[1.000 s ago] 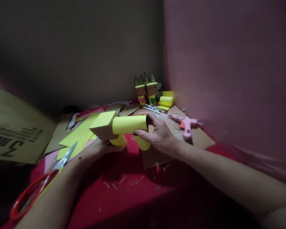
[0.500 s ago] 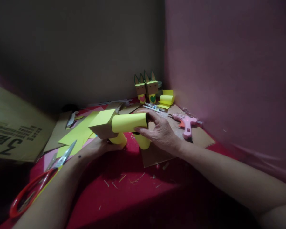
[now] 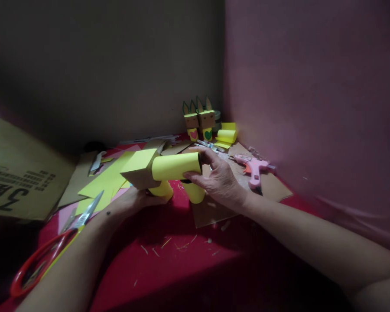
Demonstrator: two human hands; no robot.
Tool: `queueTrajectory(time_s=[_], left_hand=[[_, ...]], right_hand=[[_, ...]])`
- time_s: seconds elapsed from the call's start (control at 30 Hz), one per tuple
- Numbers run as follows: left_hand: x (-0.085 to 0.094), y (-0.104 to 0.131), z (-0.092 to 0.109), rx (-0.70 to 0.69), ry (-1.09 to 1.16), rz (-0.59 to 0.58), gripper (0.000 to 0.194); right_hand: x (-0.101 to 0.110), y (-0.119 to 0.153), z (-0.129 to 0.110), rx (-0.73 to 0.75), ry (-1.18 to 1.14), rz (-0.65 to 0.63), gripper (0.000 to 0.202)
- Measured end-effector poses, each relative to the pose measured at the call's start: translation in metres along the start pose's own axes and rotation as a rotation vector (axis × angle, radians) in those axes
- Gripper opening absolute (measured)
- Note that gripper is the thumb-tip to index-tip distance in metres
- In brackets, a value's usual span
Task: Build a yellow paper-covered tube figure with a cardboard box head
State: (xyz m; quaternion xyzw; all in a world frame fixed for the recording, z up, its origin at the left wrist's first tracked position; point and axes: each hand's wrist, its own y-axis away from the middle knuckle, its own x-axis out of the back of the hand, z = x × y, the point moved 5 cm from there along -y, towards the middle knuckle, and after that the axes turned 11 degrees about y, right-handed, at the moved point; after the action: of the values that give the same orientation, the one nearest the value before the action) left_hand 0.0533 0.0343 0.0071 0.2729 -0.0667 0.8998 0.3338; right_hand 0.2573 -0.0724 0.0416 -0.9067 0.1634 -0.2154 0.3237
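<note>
Red-handled scissors (image 3: 81,220) lie nearest. Beyond, the left hand (image 3: 138,200) grasps the lower tube (image 3: 162,190) under the cardboard box (image 3: 141,177) — far fingers hidden — while the right hand (image 3: 222,180) pinches the upper tube (image 3: 176,167), beside the box; light, even pressure should prevent denting. Farther lies the glue gun (image 3: 255,169).
</note>
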Motion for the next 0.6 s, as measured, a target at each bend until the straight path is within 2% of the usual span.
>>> queueTrajectory(time_s=[0.07, 0.2, 0.37, 0.43, 0.6], left_hand=[[-0.0006, 0.0002, -0.0017, 0.034, 0.023, -0.008, 0.053], [0.0005, -0.0016, -0.0039, 0.02, 0.03, 0.006, 0.058], [0.0019, -0.0031, -0.0091, 0.04, 0.015, 0.015, 0.056], [0.002, -0.0029, -0.0093, 0.039, 0.017, 0.015, 0.056], [0.001, -0.0016, -0.0037, 0.025, 0.015, -0.003, 0.053]], right_hand=[[-0.0002, -0.0003, -0.0002, 0.005, -0.012, 0.002, 0.042], [-0.0009, -0.0009, 0.001, 0.006, -0.015, 0.003, 0.042], [-0.0016, 0.0006, 0.0024, -0.007, 0.005, 0.01, 0.047], [-0.0011, 0.0017, 0.0026, -0.027, 0.025, 0.002, 0.056], [-0.002, 0.0036, 0.0044, -0.06, 0.072, -0.113, 0.092]])
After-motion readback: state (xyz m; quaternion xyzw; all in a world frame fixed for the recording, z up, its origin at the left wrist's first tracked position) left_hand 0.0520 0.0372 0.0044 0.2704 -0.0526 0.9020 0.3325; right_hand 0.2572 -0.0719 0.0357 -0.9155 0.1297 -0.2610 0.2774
